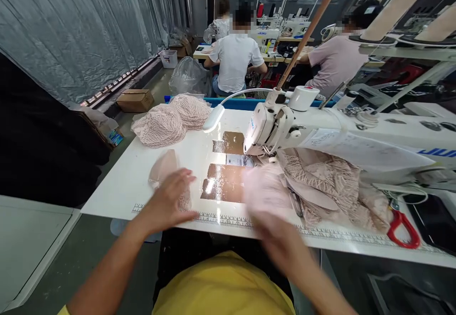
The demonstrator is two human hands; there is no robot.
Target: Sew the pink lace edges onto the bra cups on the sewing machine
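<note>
My left hand [169, 203] is open at the table's front left, thumb spread away from the fingers. Partly under it lies a pale pink bra cup piece [164, 165], its lace edge showing beside the fingers; whether they touch is unclear. My right hand [276, 234], smeared by motion, grips a pale pink fabric piece [265, 189] near the front of the sewing machine [270, 125]. To its right a heap of lace fabric [327, 177] lies under the machine arm, with a metal tool [295, 201] partly covered at its left edge.
Stacked lace cups [160, 125] stand at the table's back left. Brown tape patches [228, 182] and a printed ruler [228, 221] mark the white tabletop [114, 196]. Red-handled scissors [402, 229] and a black phone [432, 222] lie right. A lamp [214, 118] hangs overhead; several people sit ahead.
</note>
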